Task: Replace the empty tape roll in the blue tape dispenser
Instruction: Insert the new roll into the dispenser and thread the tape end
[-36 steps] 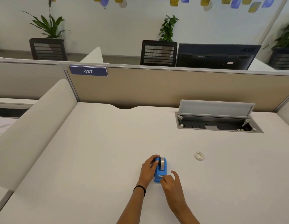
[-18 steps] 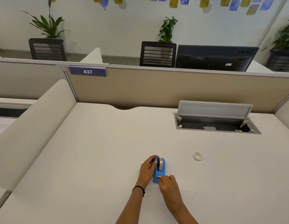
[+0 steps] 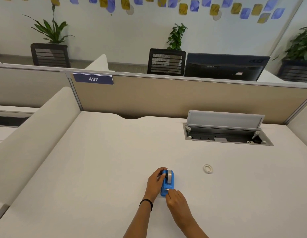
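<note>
The blue tape dispenser (image 3: 168,184) stands on the white desk (image 3: 97,169), near its front edge. A grey tape roll (image 3: 169,176) sits in its top. My left hand (image 3: 155,182) clasps the dispenser's left side and back. My right hand (image 3: 175,198) has its fingertips pinched at the dispenser's near end, by the cutter; whether tape is between them is too small to tell. A small white ring, an empty tape core (image 3: 208,168), lies flat on the desk to the right, apart from both hands.
An open cable tray (image 3: 226,136) with its grey lid raised is set into the desk at the back right. A beige partition (image 3: 166,98) bounds the desk's far side, with a padded divider (image 3: 29,134) on the left.
My right hand has closed from spread fingers to a pinch and moved onto the dispenser's near end. The left hand and the dispenser have stayed in place.
</note>
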Tool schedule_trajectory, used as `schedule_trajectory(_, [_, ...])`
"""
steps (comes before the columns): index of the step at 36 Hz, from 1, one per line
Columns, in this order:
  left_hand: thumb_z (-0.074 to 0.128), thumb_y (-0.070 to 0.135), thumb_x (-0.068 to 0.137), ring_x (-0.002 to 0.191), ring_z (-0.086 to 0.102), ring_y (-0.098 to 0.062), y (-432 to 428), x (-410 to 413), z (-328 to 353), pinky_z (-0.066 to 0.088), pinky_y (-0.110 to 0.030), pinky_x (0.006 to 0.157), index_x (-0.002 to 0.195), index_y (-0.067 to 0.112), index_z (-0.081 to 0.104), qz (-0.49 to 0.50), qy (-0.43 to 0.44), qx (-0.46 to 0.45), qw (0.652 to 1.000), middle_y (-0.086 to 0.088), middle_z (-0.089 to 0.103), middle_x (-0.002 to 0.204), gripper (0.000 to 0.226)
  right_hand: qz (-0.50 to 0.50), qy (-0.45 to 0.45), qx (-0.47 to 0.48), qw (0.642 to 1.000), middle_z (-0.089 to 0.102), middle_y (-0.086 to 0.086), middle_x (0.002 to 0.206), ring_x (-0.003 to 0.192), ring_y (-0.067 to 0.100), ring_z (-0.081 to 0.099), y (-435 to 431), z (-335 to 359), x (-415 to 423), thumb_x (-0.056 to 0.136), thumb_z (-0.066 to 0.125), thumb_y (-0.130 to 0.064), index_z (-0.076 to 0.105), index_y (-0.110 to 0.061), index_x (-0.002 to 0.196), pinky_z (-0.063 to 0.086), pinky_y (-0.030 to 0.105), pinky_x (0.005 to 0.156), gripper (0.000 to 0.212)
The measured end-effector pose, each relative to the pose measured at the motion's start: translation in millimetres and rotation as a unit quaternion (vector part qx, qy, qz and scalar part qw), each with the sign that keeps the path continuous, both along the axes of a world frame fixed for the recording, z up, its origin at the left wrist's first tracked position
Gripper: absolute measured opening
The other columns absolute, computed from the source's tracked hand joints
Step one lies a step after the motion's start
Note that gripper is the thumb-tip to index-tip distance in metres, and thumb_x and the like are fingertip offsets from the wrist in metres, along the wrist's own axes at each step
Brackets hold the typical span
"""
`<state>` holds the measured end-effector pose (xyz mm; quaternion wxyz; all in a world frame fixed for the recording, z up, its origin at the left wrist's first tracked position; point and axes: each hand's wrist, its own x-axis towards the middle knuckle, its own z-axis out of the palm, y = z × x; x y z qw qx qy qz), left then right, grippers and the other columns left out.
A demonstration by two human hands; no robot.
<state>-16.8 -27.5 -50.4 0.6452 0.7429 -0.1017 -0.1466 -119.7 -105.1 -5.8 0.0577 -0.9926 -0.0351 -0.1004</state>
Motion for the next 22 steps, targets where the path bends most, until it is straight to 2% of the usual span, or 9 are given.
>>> schedule_trajectory(7, [0.049, 0.019, 0.095, 0.097, 0.061, 0.002, 0, 0, -1, 0.048, -0.004, 0.076, 0.107, 0.027, 0.058, 0.002, 0.001, 0.003, 1.0, 0.008, 0.063, 0.109, 0.017, -0.02, 0.013, 0.016, 1.0, 0.058, -0.007, 0.041, 0.035, -0.005, 0.049, 1, -5, -3, 0.019, 0.094, -0.041, 0.064, -0.016, 0.047, 0.041, -0.001, 0.052, 0.048])
schedule_trajectory(11, [0.049, 0.02, 0.095, 0.096, 0.061, 0.001, 0, 0, 0, 0.048, -0.003, 0.076, 0.107, 0.028, 0.058, 0.003, 0.003, 0.006, 1.0, 0.008, 0.063, 0.108, 0.017, -0.011, 0.031, 0.03, 0.999, 0.057, -0.006, 0.04, 0.033, -0.004, 0.049, 3, -2, -1, 0.019, 0.094, -0.04, 0.062, -0.014, 0.045, 0.041, 0.0, 0.052, 0.049])
schedule_trajectory(12, [0.049, 0.02, 0.095, 0.096, 0.061, 0.0, 0, 0, -1, 0.048, -0.003, 0.076, 0.108, 0.027, 0.058, 0.004, 0.002, 0.006, 1.0, 0.008, 0.063, 0.108, 0.017, -0.012, 0.041, 0.03, 0.999, 0.059, -0.004, 0.042, 0.034, -0.003, 0.049, 1, -2, 0, 0.021, 0.095, -0.037, 0.063, -0.013, 0.048, 0.043, 0.002, 0.051, 0.048])
schedule_trajectory(15, [0.05, 0.018, 0.095, 0.096, 0.061, -0.001, 1, 0, 2, 0.049, -0.005, 0.078, 0.107, 0.026, 0.059, 0.001, 0.0, 0.009, 1.0, 0.006, 0.064, 0.109, 0.017, 0.017, 0.078, 0.021, 0.997, 0.068, -0.001, 0.062, 0.049, 0.0, 0.052, -1, -7, 0, 0.048, 0.091, -0.03, 0.069, -0.012, 0.067, 0.048, 0.008, 0.055, 0.035])
schedule_trajectory(18, [0.05, 0.016, 0.095, 0.095, 0.062, 0.002, 1, 0, 2, 0.049, -0.007, 0.079, 0.103, 0.029, 0.059, -0.006, 0.005, 0.007, 1.0, 0.006, 0.065, 0.107, 0.018, 0.015, 0.075, -0.037, 0.996, 0.059, -0.005, 0.043, 0.041, -0.002, 0.052, 5, -13, -9, 0.023, 0.092, -0.046, 0.063, -0.016, 0.041, 0.044, 0.008, 0.042, 0.045])
schedule_trajectory(20, [0.05, 0.017, 0.095, 0.095, 0.06, 0.008, 2, 1, 4, 0.048, -0.005, 0.079, 0.102, 0.034, 0.058, -0.007, 0.003, 0.007, 1.0, 0.01, 0.064, 0.107, 0.02, 0.031, 0.056, -0.025, 0.998, 0.056, 0.0, 0.036, 0.036, -0.001, 0.052, 5, -18, -5, 0.008, 0.093, -0.038, 0.059, -0.011, 0.034, 0.042, 0.01, 0.039, 0.05])
schedule_trajectory(22, [0.05, 0.018, 0.095, 0.095, 0.058, 0.013, 3, 2, 4, 0.045, -0.002, 0.079, 0.101, 0.037, 0.057, -0.012, 0.007, 0.018, 1.0, 0.015, 0.063, 0.107, 0.021, 0.04, 0.04, -0.023, 0.998, 0.053, -0.001, 0.034, 0.034, 0.001, 0.051, 13, -17, -14, 0.003, 0.093, -0.028, 0.056, -0.011, 0.031, 0.039, 0.013, 0.037, 0.048])
